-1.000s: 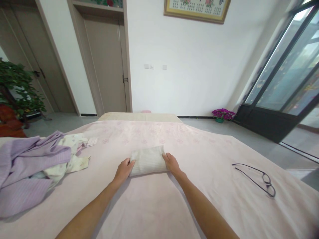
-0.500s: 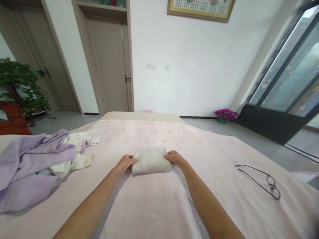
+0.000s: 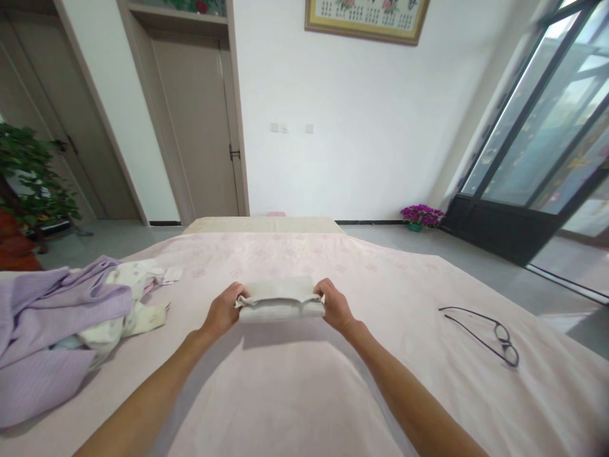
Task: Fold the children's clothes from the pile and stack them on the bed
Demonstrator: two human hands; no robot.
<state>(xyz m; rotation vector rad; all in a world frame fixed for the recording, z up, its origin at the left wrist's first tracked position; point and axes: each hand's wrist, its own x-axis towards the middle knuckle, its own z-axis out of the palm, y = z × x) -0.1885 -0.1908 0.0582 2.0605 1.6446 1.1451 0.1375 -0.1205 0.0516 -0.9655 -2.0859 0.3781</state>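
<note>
A pale cream folded cloth (image 3: 280,311) is between my two hands, a little above the pink bedspread (image 3: 285,387), where its shadow falls. My left hand (image 3: 224,309) pinches the cloth's left end, thumb over the upper layer. At the opposite end, my right hand (image 3: 335,304) is closed on the right corner. The near side shows a thick fold with a gap between two layers. What kind of garment or cloth it is, I cannot tell.
Rumpled clothes, lilac (image 3: 52,317) and patterned white (image 3: 121,314), lie at the left. A pair of glasses (image 3: 503,341) rests on the right side of the bedspread. Beyond stand a door (image 3: 195,127), a plant (image 3: 33,171) and purple flowers (image 3: 422,214).
The cloth lay flat with its striped face up; now it is lifted and tilted, its near fold showing. Both hands have gripped its ends more firmly. The view has shifted slightly right.
</note>
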